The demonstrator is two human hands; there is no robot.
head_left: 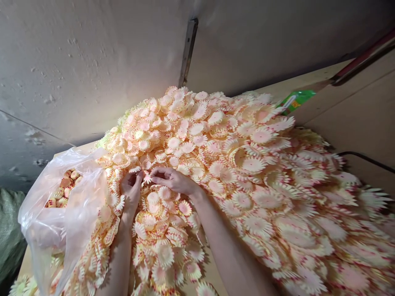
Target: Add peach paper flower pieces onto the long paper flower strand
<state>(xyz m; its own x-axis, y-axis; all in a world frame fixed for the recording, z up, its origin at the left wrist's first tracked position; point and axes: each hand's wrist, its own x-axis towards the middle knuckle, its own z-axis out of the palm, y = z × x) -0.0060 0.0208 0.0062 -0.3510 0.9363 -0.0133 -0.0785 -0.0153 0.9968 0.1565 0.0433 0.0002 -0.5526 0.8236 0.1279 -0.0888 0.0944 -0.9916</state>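
Observation:
A big heap of cream and pink fabric flower pieces covers a wooden table. My left hand and my right hand meet over the heap's near left part. Both pinch a small white flower piece between their fingertips. My forearms run down to the frame's bottom edge across the flowers.
A clear plastic bag holding small flower centres stands at the left, next to my left forearm. A green packet lies at the heap's far right edge. A plastered wall with a metal strip rises behind. A dark cable crosses the table at right.

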